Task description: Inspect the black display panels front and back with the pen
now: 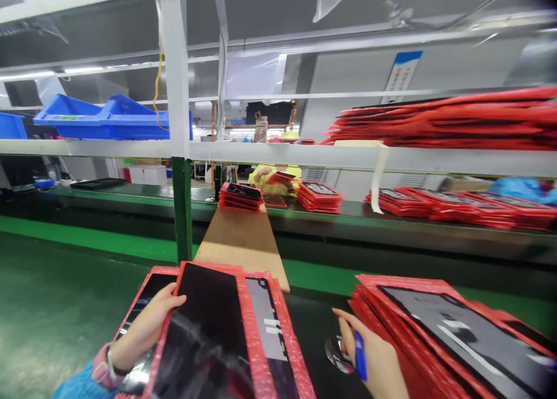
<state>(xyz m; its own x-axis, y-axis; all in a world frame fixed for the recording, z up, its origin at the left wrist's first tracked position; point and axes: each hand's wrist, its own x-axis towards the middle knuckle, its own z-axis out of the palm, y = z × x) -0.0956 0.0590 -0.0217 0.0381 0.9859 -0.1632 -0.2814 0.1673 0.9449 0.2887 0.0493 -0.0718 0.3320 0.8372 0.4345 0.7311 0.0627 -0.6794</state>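
My left hand grips the left edge of a red bubble-wrap pouch with a black panel inside, lifted and tilted over other such pouches lying below it. My right hand is closed around a blue pen-like tool and rests against the left edge of a fanned stack of red pouches at the lower right. A shiny round object lies just left of that hand.
A wooden board bridges the green conveyor toward the far bench, where more red stacks lie and another person's hand works. Blue bins and a long red stack sit on the upper shelf. A white-green post stands ahead.
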